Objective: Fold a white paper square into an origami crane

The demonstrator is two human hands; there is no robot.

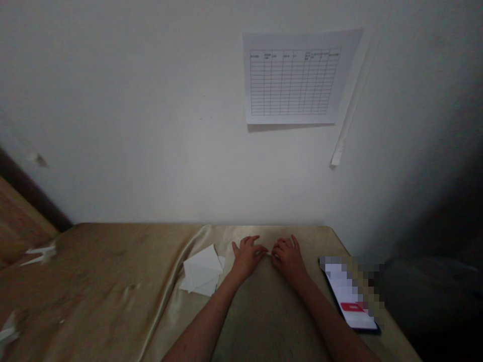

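Observation:
My left hand point(249, 254) and my right hand point(287, 255) are close together over the cloth-covered table, near its far edge. Between their fingertips is a small, thin white piece point(268, 254), pinched from both sides; most of it is hidden by the fingers. Several loose white paper pieces point(204, 271) lie overlapping just left of my left hand. To the right of my right forearm rests a phone point(350, 296) with its screen lit and partly pixelated.
The table point(113, 276) has a brownish satin cloth with a raised fold. White scraps point(43, 254) lie at the far left. A printed sheet with a grid point(294, 80) hangs on the wall behind, beside a white strip point(350, 115).

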